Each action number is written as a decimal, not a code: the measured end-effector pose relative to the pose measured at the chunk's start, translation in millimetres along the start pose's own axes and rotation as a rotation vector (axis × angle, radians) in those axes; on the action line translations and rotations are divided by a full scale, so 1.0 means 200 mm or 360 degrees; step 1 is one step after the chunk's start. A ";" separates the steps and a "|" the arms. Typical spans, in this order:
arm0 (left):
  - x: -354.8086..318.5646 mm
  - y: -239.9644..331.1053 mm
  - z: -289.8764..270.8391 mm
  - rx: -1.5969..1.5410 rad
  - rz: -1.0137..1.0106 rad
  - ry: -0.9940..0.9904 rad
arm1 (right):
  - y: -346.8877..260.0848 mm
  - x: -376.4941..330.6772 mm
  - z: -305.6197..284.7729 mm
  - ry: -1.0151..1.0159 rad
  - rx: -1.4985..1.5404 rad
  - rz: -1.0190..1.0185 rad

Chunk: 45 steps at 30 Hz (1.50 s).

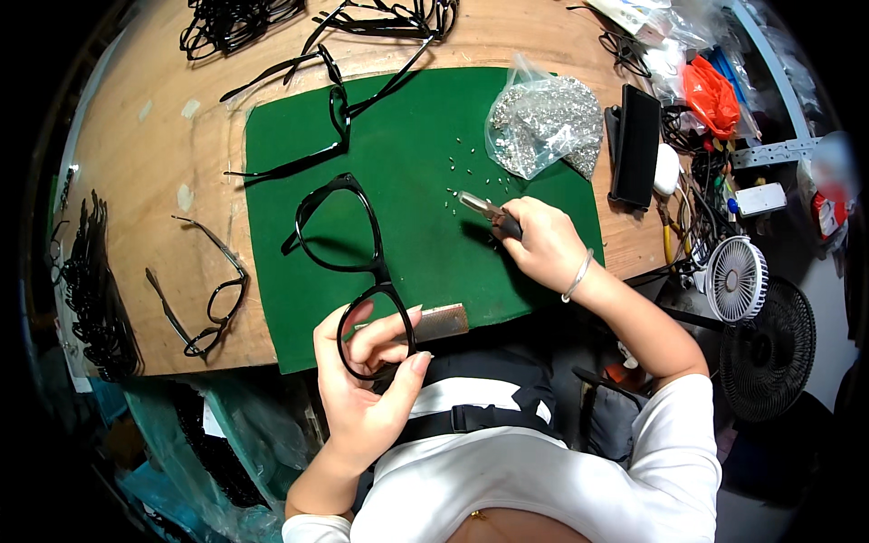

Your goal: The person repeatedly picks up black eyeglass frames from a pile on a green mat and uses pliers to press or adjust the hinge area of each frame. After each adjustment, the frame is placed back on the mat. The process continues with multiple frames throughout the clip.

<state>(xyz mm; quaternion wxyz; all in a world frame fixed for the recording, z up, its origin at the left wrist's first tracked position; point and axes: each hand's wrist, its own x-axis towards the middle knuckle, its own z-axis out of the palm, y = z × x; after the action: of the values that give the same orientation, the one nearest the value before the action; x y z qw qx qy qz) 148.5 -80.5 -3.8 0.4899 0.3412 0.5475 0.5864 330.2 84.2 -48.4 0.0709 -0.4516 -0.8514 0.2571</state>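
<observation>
A black eyeglass frame (pixel 380 262) without visible lenses is held by one rim in my left hand (pixel 369 389), over the near left part of the green mat (pixel 425 136). My right hand (pixel 543 244) is closed around the dark handles of pliers (pixel 487 210). Their metal tip reaches toward small silvery pieces (pixel 471 170) scattered on the mat; whether the jaws grip one is too small to tell. Past these lies a clear plastic bag (pixel 543 127) full of similar pieces. Another black eyeglass frame (pixel 337 118) rests on the mat's far left edge.
Piles of black glasses frames (pixel 237 23) and temples (pixel 95 290) lie far back and left on the wooden table (pixel 163 145). One loose frame (pixel 217 299) lies nearer. On the right are a black phone (pixel 636 145), cables, a white fan (pixel 736 279) and a red bag (pixel 711 98).
</observation>
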 end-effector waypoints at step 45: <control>0.05 0.17 -0.04 -0.0361 -0.0077 -0.0374 | -0.40 -0.20 -0.26 -0.1415 0.1275 -0.0078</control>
<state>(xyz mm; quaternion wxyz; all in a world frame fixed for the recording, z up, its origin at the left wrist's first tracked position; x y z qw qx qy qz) 131.9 -71.3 27.8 0.5998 0.3367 0.4247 0.5886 313.1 34.8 41.1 -0.1215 -0.2190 -0.6464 0.7207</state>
